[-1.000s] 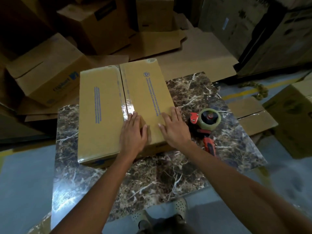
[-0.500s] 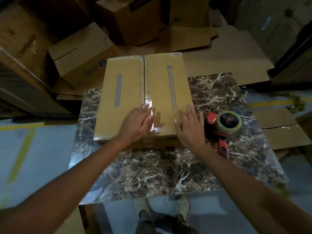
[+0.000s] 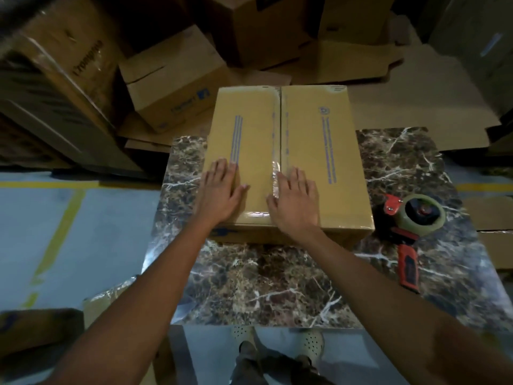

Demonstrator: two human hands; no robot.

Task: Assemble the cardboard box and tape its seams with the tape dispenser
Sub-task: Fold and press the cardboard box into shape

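1: Two bare hands lie on a closed tan cardboard box. Where does it sit?

2: On a dark brown marble-patterned table, at the middle of its far side. The box's long axis runs near to far. The centre seam between its two top flaps runs the same way, and a strip of clear glossy tape lies along it.

1: And the hands?

2: The left hand lies flat on the left flap by the near edge, fingers straight and slightly spread, thumb out toward the seam. The right hand lies flat on the right flap just beside the seam, fingers straight and close together, thumb on the tape.

1: The dispenser?

2: A red-handled tape dispenser with a grey-green roll lies on the table just right of the box's near right corner. Its handle points near and its roll end points far.

1: What is hard to make out?

2: The blue print on both flaps is too blurred to read. The box's near face is in shadow, and a blue mark there is partly behind the left forearm. The box hides the table's far edge, so I cannot tell whether it overhangs. The tape shines near the hands and is faint farther on. Dim brown cardboard boxes are stacked at the far left.
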